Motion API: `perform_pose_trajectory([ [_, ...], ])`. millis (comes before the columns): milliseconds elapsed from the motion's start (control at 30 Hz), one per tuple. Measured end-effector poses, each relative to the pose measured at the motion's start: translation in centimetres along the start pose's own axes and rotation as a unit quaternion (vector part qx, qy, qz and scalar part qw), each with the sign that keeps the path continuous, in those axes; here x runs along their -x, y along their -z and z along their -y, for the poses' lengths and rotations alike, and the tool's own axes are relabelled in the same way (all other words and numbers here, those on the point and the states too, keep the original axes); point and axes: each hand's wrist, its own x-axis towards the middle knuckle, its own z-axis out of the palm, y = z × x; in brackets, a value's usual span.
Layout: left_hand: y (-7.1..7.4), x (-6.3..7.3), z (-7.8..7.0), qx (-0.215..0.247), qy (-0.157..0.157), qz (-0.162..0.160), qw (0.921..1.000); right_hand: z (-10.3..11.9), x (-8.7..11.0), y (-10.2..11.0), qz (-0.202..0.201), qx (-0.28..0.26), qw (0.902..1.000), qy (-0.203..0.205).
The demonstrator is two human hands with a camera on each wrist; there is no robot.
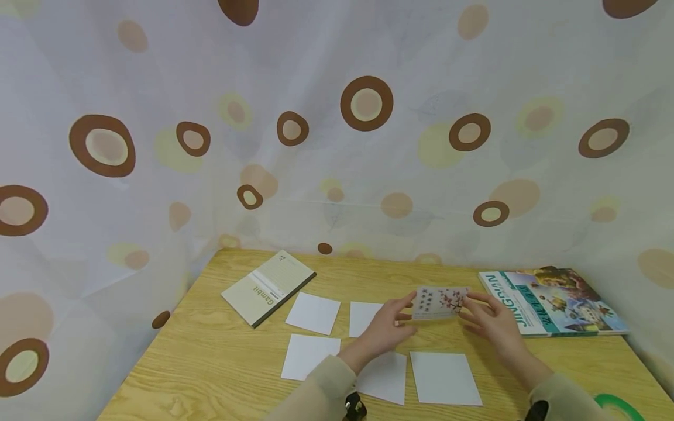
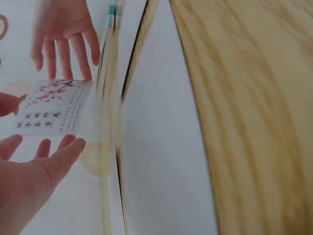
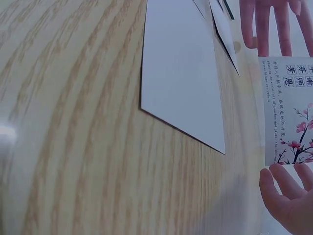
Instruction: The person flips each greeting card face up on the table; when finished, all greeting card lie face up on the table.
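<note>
Above the table, a card (image 1: 439,303) printed with pink blossoms and rows of characters is held up in both hands. My left hand (image 1: 383,324) pinches its left edge, and my right hand (image 1: 494,324) holds the opposite edge. The left wrist view shows the card's printed face (image 2: 51,105) between the two hands. Seen from the right wrist, the right fingers (image 3: 288,188) are at the blossom end of the card. Several white square cards lie on the table below, one of them (image 1: 444,378) between the forearms. Part of another is hidden behind the left hand.
A beige notebook (image 1: 270,286) lies at the back left of the wooden table (image 1: 174,362). At the back right is a colourful book (image 1: 555,301). Part of a green ring (image 1: 618,404) shows at the lower right. A patterned sheet (image 1: 326,164) hangs behind the table.
</note>
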Motion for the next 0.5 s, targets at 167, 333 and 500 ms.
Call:
perform_pose_trajectory([
  [167,-0.3,-0.4,-0.2,0.068,0.033,-0.044,0.9962,-0.1,0.1,-0.3,-0.014,0.023,0.9996,0.01],
  [333,-0.8,-0.8,-0.6,0.139,0.068,-0.079,0.9847,0.2,0.3,-0.6,-0.029,0.045,0.9985,0.011],
  [500,-1.3,-1.1,-0.9,0.22,0.108,-0.125,0.9614,0.3,0.4,-0.8,-0.039,0.06,0.9974,0.005],
])
